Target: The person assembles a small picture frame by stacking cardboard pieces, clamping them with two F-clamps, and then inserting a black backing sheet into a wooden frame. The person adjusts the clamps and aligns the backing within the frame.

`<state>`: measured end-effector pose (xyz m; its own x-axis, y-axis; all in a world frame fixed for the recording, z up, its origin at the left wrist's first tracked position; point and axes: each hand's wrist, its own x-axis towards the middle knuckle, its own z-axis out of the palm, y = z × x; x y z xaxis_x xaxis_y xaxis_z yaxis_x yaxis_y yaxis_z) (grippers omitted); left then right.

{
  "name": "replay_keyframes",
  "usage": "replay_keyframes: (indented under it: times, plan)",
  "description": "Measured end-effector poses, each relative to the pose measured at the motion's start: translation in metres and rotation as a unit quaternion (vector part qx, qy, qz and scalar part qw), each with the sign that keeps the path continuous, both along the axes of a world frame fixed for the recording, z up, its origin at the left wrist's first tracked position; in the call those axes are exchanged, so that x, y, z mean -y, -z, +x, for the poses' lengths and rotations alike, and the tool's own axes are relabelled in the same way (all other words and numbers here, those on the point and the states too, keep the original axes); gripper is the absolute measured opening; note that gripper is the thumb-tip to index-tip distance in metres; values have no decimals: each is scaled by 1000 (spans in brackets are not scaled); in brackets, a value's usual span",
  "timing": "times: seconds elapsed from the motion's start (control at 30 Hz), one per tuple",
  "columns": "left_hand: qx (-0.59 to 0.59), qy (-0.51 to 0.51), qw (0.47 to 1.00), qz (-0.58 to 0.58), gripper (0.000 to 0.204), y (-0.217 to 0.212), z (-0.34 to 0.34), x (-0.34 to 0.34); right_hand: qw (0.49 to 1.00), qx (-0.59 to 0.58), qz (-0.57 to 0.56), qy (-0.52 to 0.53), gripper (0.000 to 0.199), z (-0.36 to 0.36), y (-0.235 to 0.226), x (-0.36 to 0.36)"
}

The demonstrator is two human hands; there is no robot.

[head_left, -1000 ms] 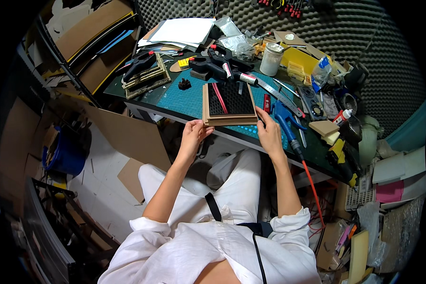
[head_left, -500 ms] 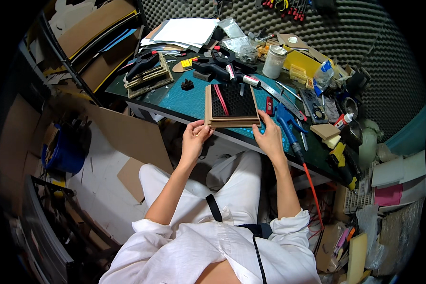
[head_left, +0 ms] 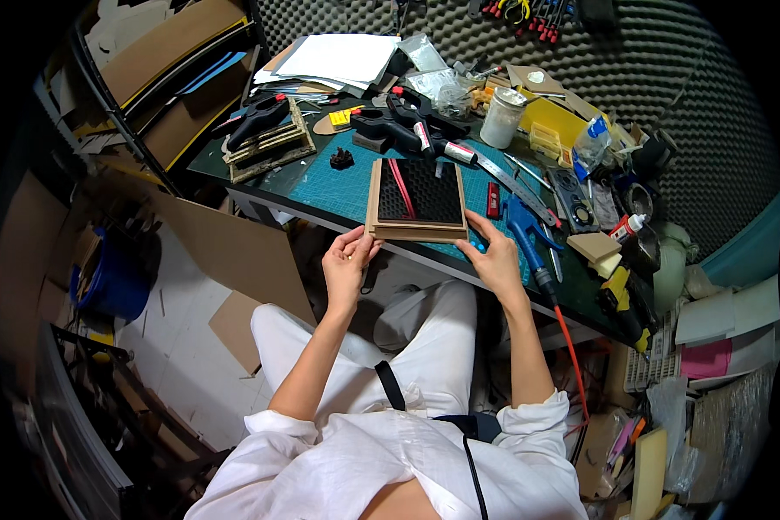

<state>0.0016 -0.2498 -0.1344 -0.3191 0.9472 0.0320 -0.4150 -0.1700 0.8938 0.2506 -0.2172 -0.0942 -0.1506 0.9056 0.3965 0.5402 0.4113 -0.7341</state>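
Head view, mat (head_left: 338, 186): I am working at its near edge.
Frame (head_left: 417, 198): I am keeping it flat and square.
Left hand (head_left: 347, 260): half-curled, fingertips touching frame's corner.
Right hand (head_left: 497, 260): spread, pressing near right corner evenly.

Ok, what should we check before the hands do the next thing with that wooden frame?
1. Left hand at the wooden frame near corner: ok, fingertips touch it.
2. Right hand at the other near corner: ok.
3. Frame lying flat on the blue cutting mat: ok, near edge at the table front.
4. Red strip lying inside the frame: ok.
5. Firm hold on the frame: cannot tell.
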Motion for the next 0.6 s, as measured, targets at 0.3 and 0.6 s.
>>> replay_keyframes:
  times: [0.3, 0.6]
  plan:
    - [0, 4, 1000, -20, 26, 0, -3, -5, 1000, 12, 6, 12, 52, -1, 3, -3]
    - [-59, 5, 997, 56, 20, 10, -9, -8, 1000, -6, -12, 0, 52, -2, -3, -2]
